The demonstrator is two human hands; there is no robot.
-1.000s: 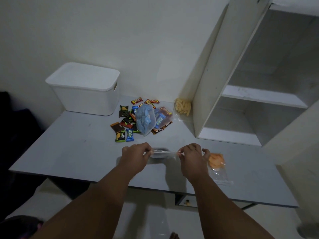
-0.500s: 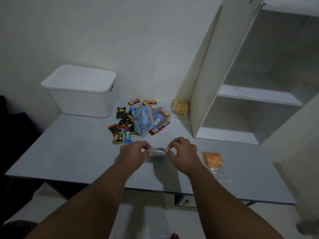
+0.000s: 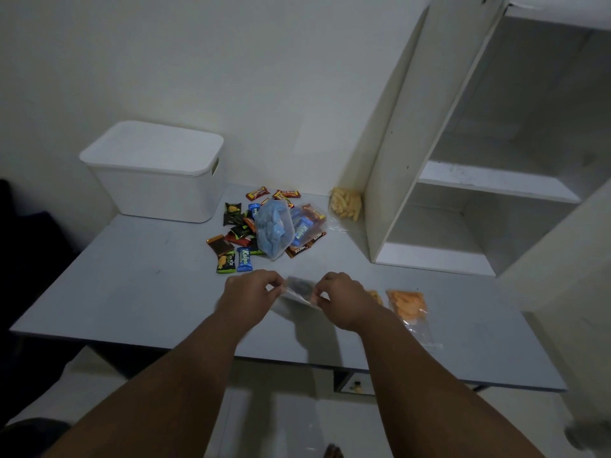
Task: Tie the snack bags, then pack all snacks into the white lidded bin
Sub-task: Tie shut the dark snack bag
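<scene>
Both hands are closer together than a second ago, and the clear snack bag (image 3: 299, 290) between them, then stretched into a thin strip, now sags tilted. Far beyond the left hand (image 3: 251, 294), and to its left, the white lidded bin (image 3: 155, 180) stands with its lid on. Just beyond that hand lies a heap of wrapped snacks (image 3: 236, 234), a blue-filled bag (image 3: 274, 228) resting on it. The left hand pinches the clear bag's left end and the right hand (image 3: 344, 300) pinches its right end (contents dark, too blurred to name). Just right of the right hand an orange snack bag (image 3: 406, 304) lies flat on the table (image 3: 132, 292), untied; further beyond it a bag of yellow sticks (image 3: 345, 203) leans by the shelf unit (image 3: 396, 160)
</scene>
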